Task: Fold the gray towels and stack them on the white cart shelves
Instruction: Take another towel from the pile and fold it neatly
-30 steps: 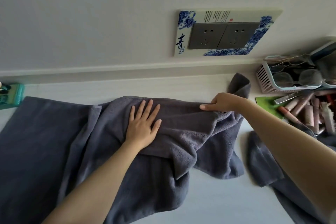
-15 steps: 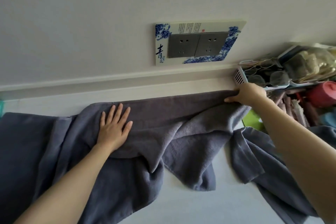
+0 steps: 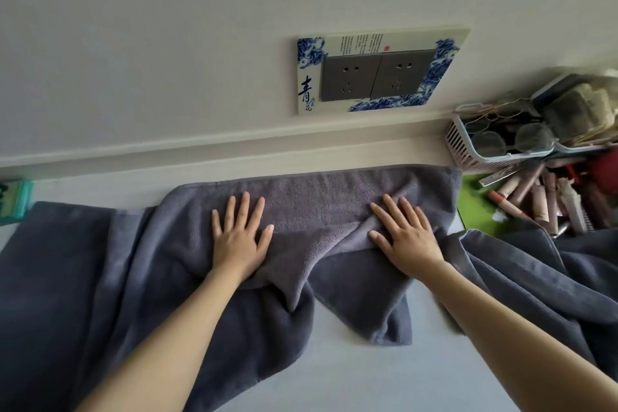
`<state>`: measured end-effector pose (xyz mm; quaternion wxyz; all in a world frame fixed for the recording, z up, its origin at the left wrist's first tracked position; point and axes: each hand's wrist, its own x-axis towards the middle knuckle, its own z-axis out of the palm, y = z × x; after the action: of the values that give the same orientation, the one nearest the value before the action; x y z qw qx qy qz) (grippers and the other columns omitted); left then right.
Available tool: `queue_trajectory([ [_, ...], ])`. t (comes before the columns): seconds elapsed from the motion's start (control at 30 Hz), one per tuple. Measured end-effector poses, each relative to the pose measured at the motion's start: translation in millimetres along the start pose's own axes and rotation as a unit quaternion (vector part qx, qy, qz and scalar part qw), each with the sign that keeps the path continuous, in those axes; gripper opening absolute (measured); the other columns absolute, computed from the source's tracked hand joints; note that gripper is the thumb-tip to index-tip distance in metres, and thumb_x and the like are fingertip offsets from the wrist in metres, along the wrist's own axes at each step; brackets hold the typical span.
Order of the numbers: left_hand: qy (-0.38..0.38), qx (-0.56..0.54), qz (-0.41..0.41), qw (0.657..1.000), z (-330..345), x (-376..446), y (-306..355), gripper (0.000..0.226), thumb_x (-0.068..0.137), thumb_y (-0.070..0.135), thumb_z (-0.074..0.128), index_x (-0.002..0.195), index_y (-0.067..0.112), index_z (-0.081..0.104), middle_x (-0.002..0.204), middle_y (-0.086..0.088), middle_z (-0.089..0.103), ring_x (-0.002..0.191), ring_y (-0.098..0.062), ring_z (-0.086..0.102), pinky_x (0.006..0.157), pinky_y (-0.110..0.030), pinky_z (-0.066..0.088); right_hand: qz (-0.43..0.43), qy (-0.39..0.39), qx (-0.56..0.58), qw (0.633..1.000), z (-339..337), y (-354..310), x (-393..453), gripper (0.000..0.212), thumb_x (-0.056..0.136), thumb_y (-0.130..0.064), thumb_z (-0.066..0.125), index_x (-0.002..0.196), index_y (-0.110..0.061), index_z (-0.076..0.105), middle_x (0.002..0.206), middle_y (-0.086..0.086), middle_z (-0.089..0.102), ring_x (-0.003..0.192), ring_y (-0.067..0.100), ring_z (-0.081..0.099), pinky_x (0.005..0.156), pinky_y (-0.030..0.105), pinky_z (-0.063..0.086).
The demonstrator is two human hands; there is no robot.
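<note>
Both hands, left hand and right hand, lie spread flat on the gray towel along the table's far edge.

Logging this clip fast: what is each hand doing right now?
Left hand: open, flat on the gray towel.
Right hand: open, flat on the same towel.

The gray towel is soft, matt terry cloth with a fine nap. The counter looks smooth and pale. The pink basket is slotted plastic; the outlet plate is glossy.
</note>
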<state>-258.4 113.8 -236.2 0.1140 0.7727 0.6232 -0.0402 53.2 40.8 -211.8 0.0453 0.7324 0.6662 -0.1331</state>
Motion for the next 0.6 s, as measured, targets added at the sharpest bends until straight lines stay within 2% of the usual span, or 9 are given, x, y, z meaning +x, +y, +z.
queue_trajectory([
  [0.07, -0.004, 0.011, 0.002, 1.0, 0.1, -0.5, -4.7, 0.078, 0.079, 0.062, -0.003, 0.15, 0.031, 0.007, 0.159, 0.001, -0.001, 0.147, -0.024, -0.003, 0.114, -0.052, -0.008, 0.032, -0.023, -0.007, 0.999, 0.7, 9.0, -0.6, 0.085, 0.079, -0.075, -0.009, 0.147, -0.034, 0.023, 0.155, 0.0, 0.023, 0.143, 0.028, 0.021, 0.115, 0.047, 0.014],
  [0.1, -0.011, 0.009, 0.002, 1.0, -0.4, 0.0, -5.7, 0.079, 0.078, 0.062, -0.004, 0.15, 0.032, 0.005, 0.159, 0.001, -0.003, 0.147, -0.023, -0.006, 0.114, -0.052, -0.009, 0.056, -0.026, -0.017, 0.998, 0.2, 10.8, 0.8, 0.084, 0.078, -0.076, -0.009, 0.148, -0.036, 0.013, 0.158, 0.0, 0.013, 0.145, 0.026, 0.011, 0.116, 0.046, 0.006],
  [0.17, -0.034, -0.004, -0.004, 0.999, -6.2, 1.6, -3.1, 0.076, 0.081, 0.064, -0.004, 0.15, 0.032, 0.0, 0.159, 0.002, -0.009, 0.146, -0.022, -0.011, 0.114, -0.052, -0.012, 0.097, -0.03, -0.026, 0.995, -2.8, 5.0, 1.6, 0.07, 0.087, -0.067, 0.005, 0.149, -0.036, 0.003, 0.159, 0.002, 0.003, 0.146, 0.027, 0.0, 0.116, 0.045, -0.004],
  [0.2, -0.048, -0.015, -0.009, 0.999, -10.4, 0.2, 0.9, 0.071, 0.086, 0.063, 0.0, 0.15, 0.032, -0.002, 0.159, 0.002, -0.012, 0.145, -0.021, -0.014, 0.114, -0.051, -0.014, 0.101, -0.007, -0.022, 0.995, -5.0, -1.9, -3.7, 0.066, 0.091, -0.061, 0.013, 0.15, -0.032, 0.009, 0.159, 0.006, 0.008, 0.146, 0.03, 0.004, 0.116, 0.046, -0.003],
  [0.27, -0.053, -0.049, -0.003, 0.997, -17.0, -7.6, 9.4, 0.065, 0.093, 0.059, 0.005, 0.151, 0.029, 0.0, 0.158, 0.001, -0.013, 0.145, -0.018, -0.017, 0.115, -0.049, -0.014, 0.086, 0.078, -0.002, 0.993, -4.4, -19.9, -20.3, 0.063, 0.089, -0.051, 0.025, 0.144, -0.022, 0.036, 0.15, 0.014, 0.033, 0.139, 0.036, 0.028, 0.113, 0.046, 0.008],
  [0.33, 0.005, -0.081, 0.033, 0.996, -20.9, -29.0, 13.9, 0.071, 0.09, 0.06, 0.002, 0.151, 0.025, 0.013, 0.159, -0.002, -0.003, 0.146, -0.018, -0.009, 0.117, -0.047, -0.009, 0.083, 0.15, 0.033, 0.985, 5.5, -39.0, -46.8, 0.06, 0.085, -0.05, 0.035, 0.133, -0.018, 0.051, 0.136, 0.018, 0.049, 0.126, 0.038, 0.042, 0.107, 0.045, 0.018],
  [0.43, 0.096, -0.128, 0.051, 0.986, -13.3, -72.6, 18.2, 0.071, 0.095, 0.058, 0.008, 0.144, 0.015, 0.039, 0.154, -0.015, 0.024, 0.143, -0.028, 0.021, 0.114, -0.053, 0.015, 0.16, 0.185, 0.102, 0.964, 26.9, -60.8, -88.8, 0.063, 0.079, -0.055, 0.046, 0.128, -0.016, 0.052, 0.127, 0.022, 0.049, 0.115, 0.039, 0.043, 0.098, 0.047, 0.029],
  [0.53, 0.106, -0.15, 0.012, 0.983, 2.3, -115.4, 25.0, 0.067, 0.096, 0.055, 0.014, 0.144, 0.012, 0.035, 0.152, -0.021, 0.026, 0.14, -0.032, 0.024, 0.109, -0.053, 0.019, 0.265, 0.171, 0.184, 0.931, 45.6, -68.9, -116.9, 0.067, 0.076, -0.047, 0.07, 0.131, -0.013, 0.05, 0.125, 0.03, 0.047, 0.112, 0.046, 0.045, 0.095, 0.051, 0.037],
  [0.6, 0.094, -0.139, -0.009, 0.986, 16.6, -133.3, 26.6, 0.068, 0.096, 0.056, 0.013, 0.146, 0.013, 0.027, 0.152, -0.022, 0.024, 0.139, -0.033, 0.023, 0.108, -0.054, 0.02, 0.284, 0.158, 0.212, 0.921, 48.5, -74.1, -123.6, 0.072, 0.072, -0.04, 0.076, 0.132, -0.01, 0.05, 0.118, 0.029, 0.051, 0.104, 0.045, 0.048, 0.091, 0.048, 0.038],
])
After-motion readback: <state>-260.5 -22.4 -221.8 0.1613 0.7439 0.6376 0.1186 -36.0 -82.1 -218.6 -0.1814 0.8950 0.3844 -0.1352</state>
